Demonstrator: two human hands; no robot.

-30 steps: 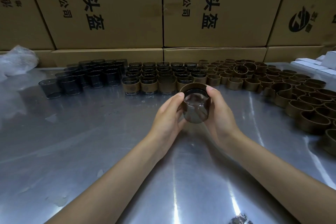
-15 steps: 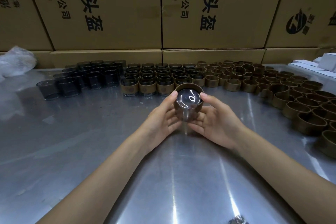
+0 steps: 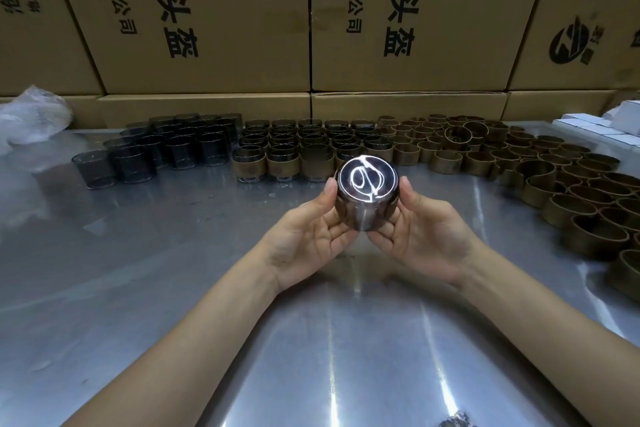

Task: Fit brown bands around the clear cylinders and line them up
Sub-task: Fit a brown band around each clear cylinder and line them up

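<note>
A clear cylinder (image 3: 366,196) is gripped between the curled left hand (image 3: 311,237) and right hand (image 3: 427,239), twelve o'clock of centre.

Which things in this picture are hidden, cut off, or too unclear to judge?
- Head view: the fingers of the left hand and right hand behind the held cylinder are hidden by it.
- Glare on its end hides the inside.
- Whether its band sits fully on: cannot tell, the wall is dark.
- Rear banded cylinders are too small to count.
- Loose bands are cut off by the right edge.
</note>
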